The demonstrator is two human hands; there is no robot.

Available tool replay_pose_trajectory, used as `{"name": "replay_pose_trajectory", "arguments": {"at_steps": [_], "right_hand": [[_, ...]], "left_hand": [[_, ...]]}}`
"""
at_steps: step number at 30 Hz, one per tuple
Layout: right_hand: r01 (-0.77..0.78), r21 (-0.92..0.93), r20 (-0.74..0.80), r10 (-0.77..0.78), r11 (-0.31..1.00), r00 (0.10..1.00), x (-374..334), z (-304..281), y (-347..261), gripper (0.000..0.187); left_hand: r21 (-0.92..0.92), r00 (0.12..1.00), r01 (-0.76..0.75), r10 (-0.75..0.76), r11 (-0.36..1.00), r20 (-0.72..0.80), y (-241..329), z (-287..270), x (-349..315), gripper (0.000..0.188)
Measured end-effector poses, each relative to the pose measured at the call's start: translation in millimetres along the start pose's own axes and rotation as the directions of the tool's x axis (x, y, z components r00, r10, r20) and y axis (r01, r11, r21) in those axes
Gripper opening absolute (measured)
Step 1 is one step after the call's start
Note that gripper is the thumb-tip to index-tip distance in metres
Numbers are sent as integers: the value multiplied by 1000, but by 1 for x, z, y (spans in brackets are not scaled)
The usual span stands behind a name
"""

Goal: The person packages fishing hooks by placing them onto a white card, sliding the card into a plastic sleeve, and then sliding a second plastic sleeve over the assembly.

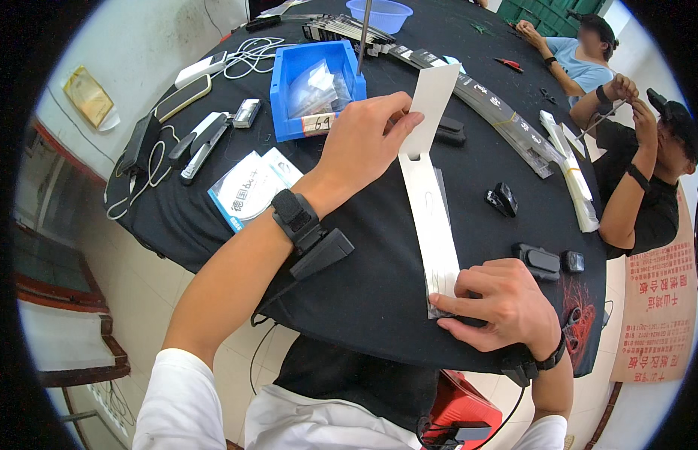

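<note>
A long narrow white card strip (422,196) lies slantwise on the black tablecloth in front of me, with the edge of a clear plastic sleeve beside it. A thin curved line, perhaps a wire or thread, shows on its face. At the far end a white card flap (434,101) is raised, and my left hand (368,139) pinches its edge between thumb and fingers. My right hand (506,304) is closed at the near end of the strip, index finger pressing on it and thumb beside it; the other fingers are curled.
A blue bin (280,101) holding clear bags stands beyond my left hand. Left of it are a stapler (206,146) and a white power strip (200,69). Packaged black strips (499,112) run along the right. Scissors (573,319) and red thread lie near the right edge. Two people sit at right.
</note>
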State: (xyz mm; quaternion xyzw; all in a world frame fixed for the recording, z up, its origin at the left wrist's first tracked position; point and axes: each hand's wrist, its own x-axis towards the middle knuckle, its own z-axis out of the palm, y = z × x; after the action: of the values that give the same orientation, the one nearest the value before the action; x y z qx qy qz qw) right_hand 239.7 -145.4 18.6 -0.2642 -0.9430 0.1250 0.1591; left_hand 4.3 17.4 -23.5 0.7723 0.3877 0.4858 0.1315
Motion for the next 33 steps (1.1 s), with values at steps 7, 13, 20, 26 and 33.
{"name": "replay_pose_trajectory", "arguments": {"at_steps": [7,13,20,26,33], "right_hand": [[-274,23,-242,271,962,932,-5,4,13,26],[-603,-89,-320,550,793,771,10,26,3,58],[-646,-104,-295,596,757,747,15,35,-6,63],[-669,-118,-310,613,734,727,12,33,-4,59],[-616,-216,-371,520,758,769,6,27,3,41]], "left_hand": [[-3,999,-31,31,1000,-23,-1,-1,0,27],[-44,999,39,-38,998,4,10,-2,0,27],[-36,994,107,-107,994,13,6,0,0,27],[-22,976,215,-215,976,27,-3,7,-6,36],[64,995,83,-79,994,-62,-5,9,-6,34]]}}
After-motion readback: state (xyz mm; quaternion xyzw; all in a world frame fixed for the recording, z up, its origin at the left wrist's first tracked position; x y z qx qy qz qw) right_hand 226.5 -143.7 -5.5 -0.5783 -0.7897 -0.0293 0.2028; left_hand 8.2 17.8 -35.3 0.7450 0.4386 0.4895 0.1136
